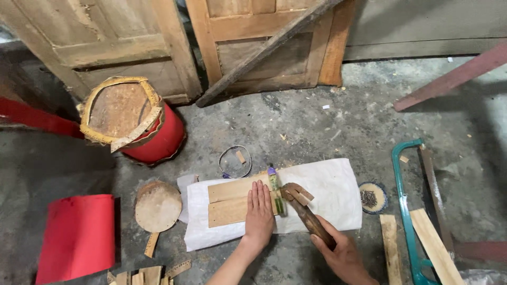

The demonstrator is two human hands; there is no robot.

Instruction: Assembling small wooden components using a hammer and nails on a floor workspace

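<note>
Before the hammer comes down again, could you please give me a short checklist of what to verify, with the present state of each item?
1. Left hand flat on the wooden boards, pinning them: ok.
2. Right hand closed round the hammer handle: ok.
3. Boards lie fully on the white sack, not on bare floor: ok.
4. Left fingertips clear of the hammer head: not ok, they lie right beside it and the small bottle.
5. Nail seated upright under the head: cannot tell, none is visible there.
6. Spare nails within reach: ok, the round lid of nails sits just past the sack's right edge.
</note>
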